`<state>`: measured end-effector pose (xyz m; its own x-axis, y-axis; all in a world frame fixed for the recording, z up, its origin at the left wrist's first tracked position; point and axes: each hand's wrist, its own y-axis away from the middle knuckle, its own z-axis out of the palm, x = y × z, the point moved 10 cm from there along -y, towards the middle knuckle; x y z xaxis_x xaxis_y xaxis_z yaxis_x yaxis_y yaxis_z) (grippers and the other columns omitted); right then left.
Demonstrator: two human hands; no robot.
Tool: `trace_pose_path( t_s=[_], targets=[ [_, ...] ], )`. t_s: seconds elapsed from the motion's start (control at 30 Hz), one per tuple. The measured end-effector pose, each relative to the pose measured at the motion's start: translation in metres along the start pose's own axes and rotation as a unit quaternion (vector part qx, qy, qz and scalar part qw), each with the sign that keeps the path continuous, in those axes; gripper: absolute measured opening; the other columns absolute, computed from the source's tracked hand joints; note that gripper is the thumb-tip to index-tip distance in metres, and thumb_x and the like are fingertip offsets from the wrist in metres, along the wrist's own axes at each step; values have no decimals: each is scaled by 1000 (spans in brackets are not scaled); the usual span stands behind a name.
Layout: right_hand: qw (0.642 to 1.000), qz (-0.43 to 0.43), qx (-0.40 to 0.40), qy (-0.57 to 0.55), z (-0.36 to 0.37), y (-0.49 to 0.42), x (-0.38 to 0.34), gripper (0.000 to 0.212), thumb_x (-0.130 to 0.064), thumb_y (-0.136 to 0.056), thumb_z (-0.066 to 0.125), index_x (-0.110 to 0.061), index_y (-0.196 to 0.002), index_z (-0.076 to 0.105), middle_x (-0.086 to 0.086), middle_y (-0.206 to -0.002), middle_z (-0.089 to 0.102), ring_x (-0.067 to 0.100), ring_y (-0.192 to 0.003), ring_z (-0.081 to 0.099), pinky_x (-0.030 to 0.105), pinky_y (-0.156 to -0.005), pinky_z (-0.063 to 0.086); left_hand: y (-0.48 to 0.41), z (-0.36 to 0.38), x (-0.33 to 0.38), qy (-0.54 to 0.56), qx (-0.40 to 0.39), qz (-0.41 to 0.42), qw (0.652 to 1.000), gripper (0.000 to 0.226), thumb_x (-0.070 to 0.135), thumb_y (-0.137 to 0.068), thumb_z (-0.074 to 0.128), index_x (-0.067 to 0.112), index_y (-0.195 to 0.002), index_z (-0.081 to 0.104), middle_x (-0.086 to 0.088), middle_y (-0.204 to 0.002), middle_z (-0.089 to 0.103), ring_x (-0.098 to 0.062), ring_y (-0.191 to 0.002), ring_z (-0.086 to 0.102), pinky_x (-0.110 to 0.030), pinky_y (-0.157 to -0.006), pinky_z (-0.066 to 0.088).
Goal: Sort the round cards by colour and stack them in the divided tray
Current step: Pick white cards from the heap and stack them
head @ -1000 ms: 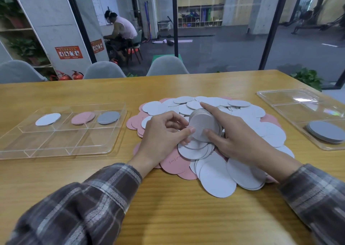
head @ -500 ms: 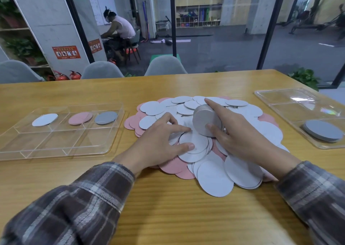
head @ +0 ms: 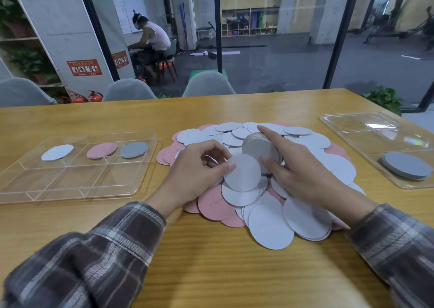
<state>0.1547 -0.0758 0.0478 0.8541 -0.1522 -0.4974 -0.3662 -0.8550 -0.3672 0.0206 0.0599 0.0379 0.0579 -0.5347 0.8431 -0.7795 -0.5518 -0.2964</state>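
A heap of white, grey and pink round cards (head: 270, 223) covers the middle of the table. My left hand (head: 197, 173) pinches one grey card (head: 243, 173) lifted off the heap. My right hand (head: 298, 169) grips a tilted stack of grey cards (head: 258, 146) between thumb and fingers, index finger over its top edge. The divided tray (head: 70, 190) lies at the left with a white card (head: 57, 152), pink cards (head: 102, 150) and a grey card (head: 134, 149) in its three far compartments.
A second clear tray (head: 366, 131) sits at the right edge of the table and holds a stack of grey cards (head: 406, 165). Grey chairs (head: 207, 84) stand behind the table before a glass wall. A person sits far off behind the glass.
My left hand, which pressed on the heap, has lifted one grey card and holds it beside the stack. My right hand keeps its grip on the grey stack.
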Motion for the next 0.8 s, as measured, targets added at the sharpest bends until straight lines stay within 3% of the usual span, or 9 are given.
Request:
trace_pose_path(
  t_s=[0.07, 0.13, 0.23, 0.37, 0.67, 0.8],
  targets=[
    [1000, 0, -2, -10, 1, 0, -2, 63, -23, -104, 55, -28, -160, 27, -7, -128, 61, 0, -91, 52, 11, -80, 34, 1, -4, -2, 23, 27, -5, 999, 11, 16, -85, 85, 19, -86, 74, 0, -81, 74, -28, -67, 71, -32, -65, 60],
    [999, 5, -3, -33, 0, -1, -4, 62, -27, -104, 55, -30, -159, 28, -11, -125, 61, -3, -90, 54, 9, -83, 38, 2, -6, -2, 18, 48, -5, 999, 12, 17, -85, 86, 17, -84, 74, -2, -78, 75, -29, -67, 73, -30, -65, 60],
    [998, 6, 1, -63, 0, 0, -6, 60, -33, -104, 54, -31, -159, 30, -8, -128, 64, 7, -109, 58, 28, -98, 47, 3, -7, -3, 9, 63, -10, 998, 14, 17, -85, 86, 15, -84, 73, -5, -72, 74, -21, -63, 75, -27, -64, 59],
    [997, 16, -9, -71, 2, 0, -3, 64, -38, -102, 57, -34, -159, 28, -1, -120, 68, 16, -106, 63, 39, -97, 51, 3, -11, -5, 6, 80, -18, 997, 16, 19, -85, 86, 14, -84, 71, -5, -70, 74, -19, -63, 76, -27, -62, 58],
    [998, 22, -16, -53, 5, 0, -2, 71, -44, -98, 61, -38, -159, 26, -2, -110, 70, 12, -91, 63, 36, -91, 52, 3, -6, -3, 40, 74, -5, 996, 17, 18, -87, 85, 10, -87, 70, -10, -69, 73, -27, -65, 76, -42, -70, 65],
    [999, 23, -12, -40, 6, -1, -1, 72, -45, -97, 61, -38, -159, 26, -6, -104, 70, 9, -88, 63, 32, -87, 52, 3, -4, -6, 74, 79, -19, 994, 16, 15, -86, 85, 8, -89, 71, -12, -69, 73, -27, -66, 77, -32, -63, 61]
  ],
)
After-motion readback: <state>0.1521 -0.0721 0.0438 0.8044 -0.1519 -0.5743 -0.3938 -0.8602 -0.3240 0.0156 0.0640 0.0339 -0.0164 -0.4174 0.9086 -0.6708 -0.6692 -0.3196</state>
